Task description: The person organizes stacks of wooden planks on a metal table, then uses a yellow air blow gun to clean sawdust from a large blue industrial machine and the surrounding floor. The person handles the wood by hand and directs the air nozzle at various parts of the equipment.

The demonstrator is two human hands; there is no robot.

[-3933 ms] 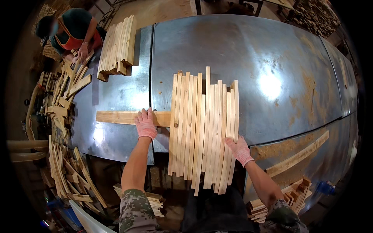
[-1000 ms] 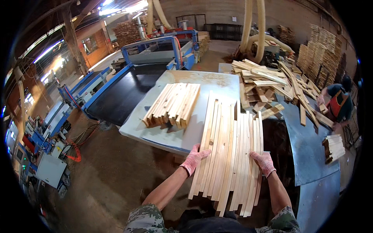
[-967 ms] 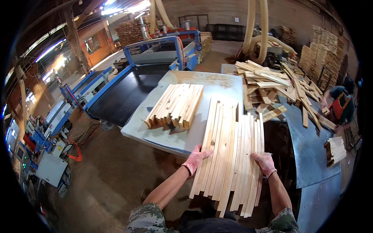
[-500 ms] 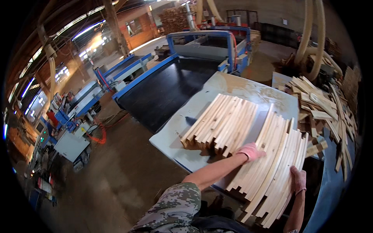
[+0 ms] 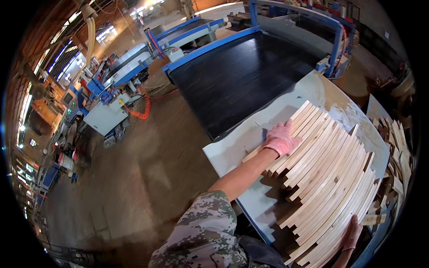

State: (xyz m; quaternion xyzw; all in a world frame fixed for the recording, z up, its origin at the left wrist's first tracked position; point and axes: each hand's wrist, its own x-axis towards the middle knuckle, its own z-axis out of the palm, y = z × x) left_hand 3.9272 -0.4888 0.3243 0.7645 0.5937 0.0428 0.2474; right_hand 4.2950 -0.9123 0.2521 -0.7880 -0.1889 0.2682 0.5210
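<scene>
A wide row of pale wooden strips [image 5: 330, 169] lies side by side on a white-topped table [image 5: 232, 149], their near ends stepped unevenly. My left hand [image 5: 282, 136], in a pink knitted glove, rests with fingers spread on the far left strips. At the near right edge, my right hand [image 5: 353, 234], also gloved, lies along the side of the outermost strip with its fingers stretched out. Part of that hand is hidden, as is the underside of the strips.
Beyond the table is a machine with a black belt bed [image 5: 241, 76] and a blue frame [image 5: 252, 13]. Wood offcuts [image 5: 395, 165] are heaped at the right. A grey cabinet [image 5: 105, 117] with a coiled orange hose [image 5: 145, 107] stands left, across the brown floor [image 5: 134, 178].
The two separate groups of strips now form one continuous row. My left hand has moved from between them to the left group's strips. The view has turned, shifting the machines rightward.
</scene>
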